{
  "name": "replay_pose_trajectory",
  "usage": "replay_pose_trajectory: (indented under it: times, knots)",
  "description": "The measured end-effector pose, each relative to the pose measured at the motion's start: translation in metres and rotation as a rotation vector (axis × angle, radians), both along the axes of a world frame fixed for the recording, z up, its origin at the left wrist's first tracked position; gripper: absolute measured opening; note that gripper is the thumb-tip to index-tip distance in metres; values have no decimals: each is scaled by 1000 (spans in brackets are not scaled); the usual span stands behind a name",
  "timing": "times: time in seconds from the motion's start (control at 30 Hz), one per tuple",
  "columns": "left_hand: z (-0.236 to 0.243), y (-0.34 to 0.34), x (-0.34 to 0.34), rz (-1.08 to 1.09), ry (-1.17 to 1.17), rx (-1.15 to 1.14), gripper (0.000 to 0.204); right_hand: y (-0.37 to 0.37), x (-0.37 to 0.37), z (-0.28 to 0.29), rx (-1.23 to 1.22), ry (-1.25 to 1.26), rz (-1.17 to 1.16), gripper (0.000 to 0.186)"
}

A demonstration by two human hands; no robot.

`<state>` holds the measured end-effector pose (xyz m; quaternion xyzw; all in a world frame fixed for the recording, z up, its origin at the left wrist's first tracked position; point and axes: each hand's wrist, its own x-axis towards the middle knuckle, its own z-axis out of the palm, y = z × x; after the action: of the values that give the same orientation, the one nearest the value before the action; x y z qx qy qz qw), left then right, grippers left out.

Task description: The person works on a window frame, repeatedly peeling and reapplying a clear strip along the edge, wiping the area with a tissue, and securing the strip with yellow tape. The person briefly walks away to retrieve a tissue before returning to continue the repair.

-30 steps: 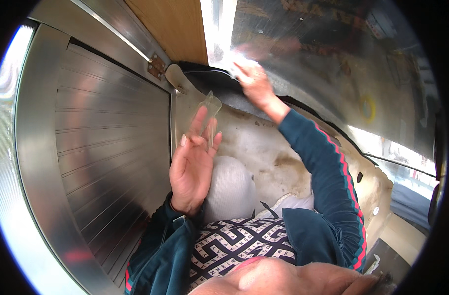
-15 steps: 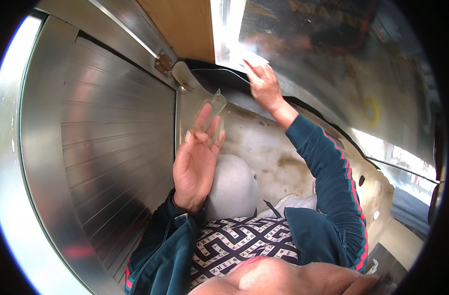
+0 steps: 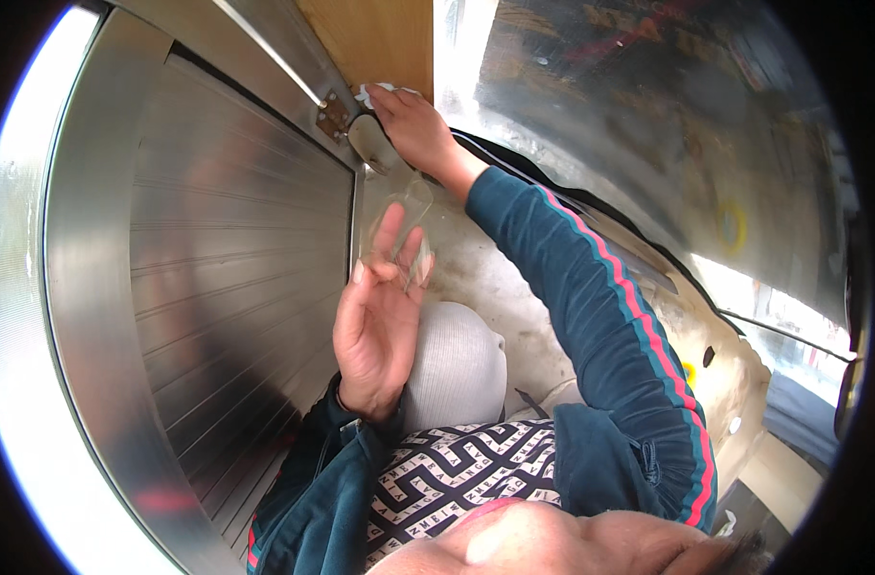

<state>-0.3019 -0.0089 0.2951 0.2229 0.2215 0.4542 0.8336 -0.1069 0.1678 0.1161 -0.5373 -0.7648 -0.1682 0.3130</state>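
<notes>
My left hand [image 3: 380,316] is palm up at the middle, a clear, flimsy plastic piece [image 3: 414,201] held among its partly curled fingers, beside my knee in pale grey fabric [image 3: 457,369]. My right hand [image 3: 409,129] reaches to the top middle, fingers pressing a crumpled white cloth or wipe [image 3: 370,91], partly hidden under them, at the foot of the wooden panel [image 3: 366,34]. Just below and left of it are a small metal hinge plate [image 3: 330,115] and a curved cream trim piece [image 3: 366,139].
A ribbed steel door [image 3: 217,287] fills the left. A scuffed, reflective dark panel [image 3: 639,115] spans the upper right, bordered by a black seal [image 3: 552,182]. Beneath it is a stained cream moulded panel [image 3: 538,359]. A bright gap with a grey-blue object [image 3: 802,412] shows at right.
My right hand has moved left and up from the bright reflective panel to the wooden panel's lower corner, with the white cloth. My left hand stays about where it was, holding the plastic.
</notes>
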Motion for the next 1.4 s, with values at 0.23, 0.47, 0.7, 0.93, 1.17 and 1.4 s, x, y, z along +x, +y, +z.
replay_pose_trajectory:
  times: [0.23,0.47,0.7,0.93,1.17,1.4]
  knots:
    - [-2,-2,13,-39,-9,-41,28,-15,2,-19,-302,253,-116,31]
    - [-4,0,15,-61,-4,-53,29,-146,109,7,-238,45,-238,44]
    - [-3,-4,22,-64,10,-33,28,-133,102,5,-185,-10,-237,40]
    - [-8,-6,44,-150,30,-79,29,-144,120,24,-117,23,-189,38]
    - [-10,-2,36,-138,1,-44,26,-218,176,23,-13,132,-376,27]
    - [-4,-7,34,-68,29,-62,26,-58,46,11,-131,290,-236,28]
